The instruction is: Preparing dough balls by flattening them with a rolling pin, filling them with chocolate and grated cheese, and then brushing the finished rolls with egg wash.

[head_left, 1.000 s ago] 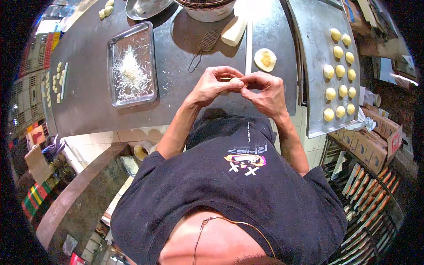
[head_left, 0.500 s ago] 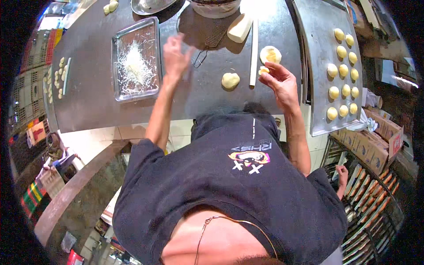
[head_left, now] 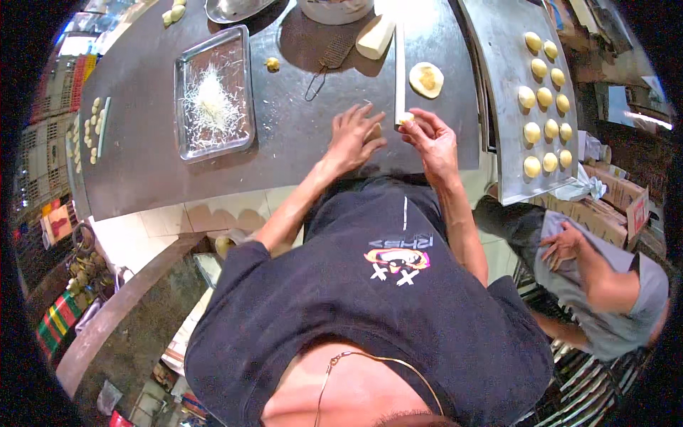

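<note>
A shred-strewn tray [head_left: 231,54] lies at ten o'clock on the grey table [head_left: 142,135]; the left hand [head_left: 351,142] spreads loosely at twelve, anything beneath unclear. The right hand [head_left: 435,146] pinches a yellow lump [head_left: 406,118] at one, with dough balls [head_left: 544,97] at two, a co-worker [head_left: 605,288] past three.

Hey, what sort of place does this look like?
Probably a small bakery kitchen: pale dough balls sit in rows on a metal tray, a flattened dough round lies on the worktable, and a grater lies there too.
</note>
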A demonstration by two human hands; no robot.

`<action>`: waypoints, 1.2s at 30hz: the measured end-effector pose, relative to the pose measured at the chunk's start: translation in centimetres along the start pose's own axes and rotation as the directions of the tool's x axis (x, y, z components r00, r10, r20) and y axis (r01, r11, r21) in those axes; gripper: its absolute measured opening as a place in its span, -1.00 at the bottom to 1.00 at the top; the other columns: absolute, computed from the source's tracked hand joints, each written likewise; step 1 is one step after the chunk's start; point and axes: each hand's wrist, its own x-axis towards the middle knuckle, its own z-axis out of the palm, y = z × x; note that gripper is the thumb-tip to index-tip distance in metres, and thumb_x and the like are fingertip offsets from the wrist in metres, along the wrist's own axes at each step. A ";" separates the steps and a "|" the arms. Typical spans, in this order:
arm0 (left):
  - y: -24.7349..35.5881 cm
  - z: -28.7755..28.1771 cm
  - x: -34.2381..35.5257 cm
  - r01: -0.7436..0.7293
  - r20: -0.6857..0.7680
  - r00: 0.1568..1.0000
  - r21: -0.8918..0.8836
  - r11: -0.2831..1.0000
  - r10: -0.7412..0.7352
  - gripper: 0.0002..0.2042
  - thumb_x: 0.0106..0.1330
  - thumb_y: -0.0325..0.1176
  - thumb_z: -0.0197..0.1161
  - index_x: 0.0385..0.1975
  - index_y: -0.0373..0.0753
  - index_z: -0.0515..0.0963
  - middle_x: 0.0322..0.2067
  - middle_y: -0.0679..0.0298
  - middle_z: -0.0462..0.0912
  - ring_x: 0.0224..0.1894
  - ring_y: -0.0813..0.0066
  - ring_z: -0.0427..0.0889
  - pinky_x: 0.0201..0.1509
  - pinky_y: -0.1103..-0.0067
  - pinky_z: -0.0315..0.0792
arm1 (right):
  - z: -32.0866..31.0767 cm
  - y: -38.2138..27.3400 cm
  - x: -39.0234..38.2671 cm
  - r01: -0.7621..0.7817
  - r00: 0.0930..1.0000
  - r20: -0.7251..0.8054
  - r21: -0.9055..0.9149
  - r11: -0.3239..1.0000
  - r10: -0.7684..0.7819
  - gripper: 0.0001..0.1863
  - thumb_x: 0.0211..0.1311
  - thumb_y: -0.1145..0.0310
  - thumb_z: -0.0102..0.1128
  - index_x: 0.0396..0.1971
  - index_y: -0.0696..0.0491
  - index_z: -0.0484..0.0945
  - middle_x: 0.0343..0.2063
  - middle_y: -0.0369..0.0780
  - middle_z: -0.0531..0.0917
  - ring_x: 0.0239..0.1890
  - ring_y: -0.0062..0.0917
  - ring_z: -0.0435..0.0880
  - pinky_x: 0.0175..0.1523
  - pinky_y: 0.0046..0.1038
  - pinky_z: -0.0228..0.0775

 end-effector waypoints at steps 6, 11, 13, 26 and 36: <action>5.5 -4.8 2.5 -0.086 0.141 0.921 -0.837 -0.541 -0.363 -0.30 0.41 0.21 -0.31 0.23 -0.32 0.27 0.25 0.01 0.31 0.31 0.16 0.26 0.41 0.29 0.09 | 4.9 1.4 -3.7 0.532 0.817 0.334 -0.750 0.393 -0.469 -0.66 0.10 0.29 0.31 -0.06 -0.12 0.65 0.03 -0.19 0.49 0.09 -0.30 0.33 0.18 -0.30 0.16; 7.4 -7.7 1.4 -0.150 0.096 0.933 -0.771 -0.619 -0.346 -0.28 0.40 0.23 -0.34 0.33 -0.24 0.14 0.34 0.03 0.14 0.37 0.17 0.15 0.43 0.28 0.04 | 7.2 -2.6 -2.3 0.634 0.656 0.410 -0.754 0.169 -0.633 -0.37 0.24 -0.12 -0.01 0.29 -0.23 0.30 0.28 -0.13 0.20 0.30 -0.13 0.06 0.32 -0.03 -0.16; 10.1 -7.3 1.6 -0.086 0.055 0.979 -0.758 -0.646 -0.194 -0.22 0.36 0.30 -0.37 0.40 -0.19 -0.03 0.41 0.08 -0.08 0.44 0.20 -0.01 0.45 0.25 -0.08 | 9.0 -3.0 -2.3 0.670 0.596 0.430 -0.731 0.126 -0.678 -0.31 0.25 -0.18 -0.08 0.35 -0.25 0.19 0.35 -0.12 0.11 0.39 -0.09 -0.05 0.36 0.02 -0.26; 7.1 -3.8 -2.4 -0.021 0.105 0.989 -0.598 -0.801 -0.105 -0.14 0.27 0.39 -0.34 0.39 -0.19 -0.04 0.42 0.11 -0.08 0.45 0.22 -0.07 0.44 0.11 -0.12 | 10.2 1.9 -3.3 0.744 0.616 0.752 -0.653 -0.141 -0.233 -0.19 0.15 -0.38 -0.18 0.38 -0.32 0.10 0.44 -0.18 -0.15 0.47 -0.12 -0.38 0.37 0.17 -0.58; 6.4 -6.3 -4.5 -0.090 0.223 0.907 -0.726 -0.681 -0.358 -0.08 0.28 0.39 -0.36 0.28 -0.44 0.14 0.26 -0.02 0.25 0.32 0.15 0.22 0.42 0.34 0.03 | 6.3 0.5 -3.3 0.613 0.768 0.560 -0.503 0.609 -0.310 -0.74 -0.02 0.55 0.36 -0.25 0.19 0.65 -0.37 -0.18 0.69 -0.33 -0.55 0.68 -0.20 -0.53 0.54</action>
